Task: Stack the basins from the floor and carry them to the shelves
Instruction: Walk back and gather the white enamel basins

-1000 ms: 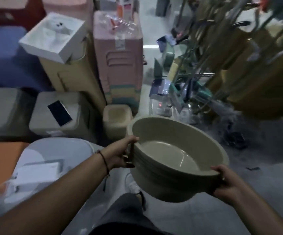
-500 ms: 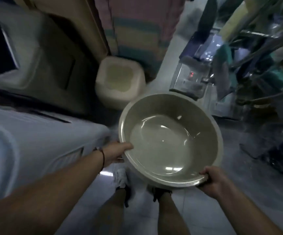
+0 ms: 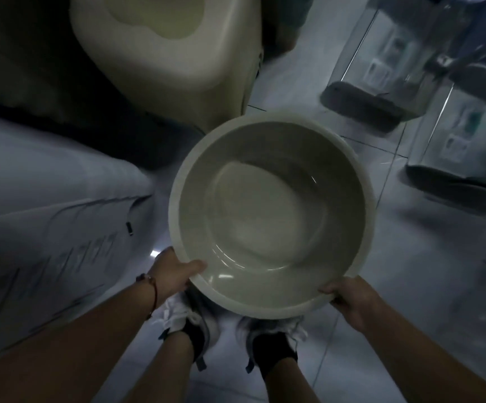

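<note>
Dim room, pale tiled floor [image 3: 352, 359]: grey-white bulk [image 3: 46, 213] at left, beige plastic bin [image 3: 177, 53] top centre, clear boxed goods [image 3: 410, 68] at right. Left hand [image 3: 171, 274] and right hand [image 3: 352, 298] each clamp the near rim of the beige basin [image 3: 270, 213], held level above the white shoes [image 3: 189, 321]. Versus 0.5 s ago: view pitched further down, bin and basin larger in frame, grip unchanged.
</note>
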### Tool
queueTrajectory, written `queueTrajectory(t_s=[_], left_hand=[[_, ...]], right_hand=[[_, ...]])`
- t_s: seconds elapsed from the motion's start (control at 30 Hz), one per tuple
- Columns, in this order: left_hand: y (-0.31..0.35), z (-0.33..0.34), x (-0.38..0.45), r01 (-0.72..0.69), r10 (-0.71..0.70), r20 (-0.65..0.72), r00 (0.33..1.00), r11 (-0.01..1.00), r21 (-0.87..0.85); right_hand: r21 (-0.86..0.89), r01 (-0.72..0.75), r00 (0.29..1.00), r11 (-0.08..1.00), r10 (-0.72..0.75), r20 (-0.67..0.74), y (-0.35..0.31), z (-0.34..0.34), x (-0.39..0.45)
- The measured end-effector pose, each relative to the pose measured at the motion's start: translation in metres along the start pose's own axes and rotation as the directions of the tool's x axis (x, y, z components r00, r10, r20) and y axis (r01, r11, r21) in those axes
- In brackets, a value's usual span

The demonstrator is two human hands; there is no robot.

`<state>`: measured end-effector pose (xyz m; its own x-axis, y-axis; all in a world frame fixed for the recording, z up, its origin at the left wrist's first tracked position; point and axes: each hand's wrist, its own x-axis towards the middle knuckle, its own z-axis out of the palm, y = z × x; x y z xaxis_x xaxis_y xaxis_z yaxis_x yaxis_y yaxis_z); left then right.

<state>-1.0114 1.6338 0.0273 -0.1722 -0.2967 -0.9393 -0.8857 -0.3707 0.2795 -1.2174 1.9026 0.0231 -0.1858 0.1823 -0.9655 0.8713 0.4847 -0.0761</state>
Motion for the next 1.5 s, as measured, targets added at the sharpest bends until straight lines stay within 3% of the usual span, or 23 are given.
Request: queueTrajectory(t_s=[0.13, 0.2, 0.27, 0.37, 0.43, 0.5, 0.7, 0.83, 0.97, 1.07, 1.23, 1.43, 1.5], left_hand=[[0.0, -0.013, 0.008, -0.07, 0.061, 0.056, 0.997, 0.982, 0.178], [0.015, -0.024, -0.002, -0.095, 0.1, 0.004, 0.995, 0.932, 0.349], [0.047, -0.037, -0.025, -0.155, 0.205, -0.034, 0.978, 0.829, 0.538], [0.116, -0.066, -0.08, -0.204, 0.376, -0.015, 0.926, 0.537, 0.819], [0.17, -0.09, -0.133, -0.169, 0.434, -0.015, 0.901, 0.381, 0.909], [0.227, -0.12, -0.206, -0.163, 0.513, -0.012, 0.858, 0.295, 0.942], [0.347, -0.223, -0.463, -0.111, 0.726, -0.079, 0.684, 0.211, 0.971], [0.377, -0.302, -0.602, 0.003, 0.817, -0.23, 0.528, 0.269, 0.963], [0.361, -0.363, -0.72, 0.061, 0.795, -0.473, 0.381, 0.488, 0.87], [0.337, -0.387, -0.769, 0.101, 0.752, -0.574, 0.325, 0.576, 0.811], [0.255, -0.411, -0.862, 0.183, 0.645, -0.738, 0.197, 0.716, 0.674], [0.132, -0.438, -0.922, 0.308, 0.426, -0.891, 0.159, 0.836, 0.455], [0.093, -0.449, -0.936, 0.331, 0.364, -0.92, 0.148, 0.858, 0.393]], right_hand=[[-0.183, 0.01, 0.998, 0.983, -0.021, -0.055, -0.008, 0.006, -0.016], [-0.381, 0.051, 0.987, 0.923, -0.105, -0.121, -0.028, 0.006, -0.043], [-0.584, 0.165, 0.944, 0.794, -0.299, -0.139, -0.058, 0.006, -0.081], [-0.789, 0.322, 0.856, 0.523, -0.516, 0.007, -0.114, 0.011, -0.165], [-0.867, 0.373, 0.783, 0.33, -0.614, 0.103, -0.157, 0.014, -0.233], [-0.901, 0.403, 0.69, 0.157, -0.7, 0.187, -0.2, 0.018, -0.316], [-0.852, 0.488, 0.368, -0.19, -0.84, 0.398, -0.28, 0.038, -0.595], [-0.741, 0.538, 0.117, -0.401, -0.836, 0.537, -0.305, 0.066, -0.752], [-0.586, 0.582, -0.091, -0.564, -0.761, 0.642, -0.295, 0.083, -0.881], [-0.539, 0.581, -0.116, -0.609, -0.718, 0.686, -0.285, 0.092, -0.933], [-0.366, 0.532, -0.247, -0.763, -0.554, 0.795, -0.246, 0.13, -1.019], [-0.166, 0.379, -0.318, -0.911, -0.296, 0.901, -0.162, 0.206, -1.072], [-0.134, 0.323, -0.302, -0.937, -0.237, 0.924, -0.127, 0.23, -1.088]])
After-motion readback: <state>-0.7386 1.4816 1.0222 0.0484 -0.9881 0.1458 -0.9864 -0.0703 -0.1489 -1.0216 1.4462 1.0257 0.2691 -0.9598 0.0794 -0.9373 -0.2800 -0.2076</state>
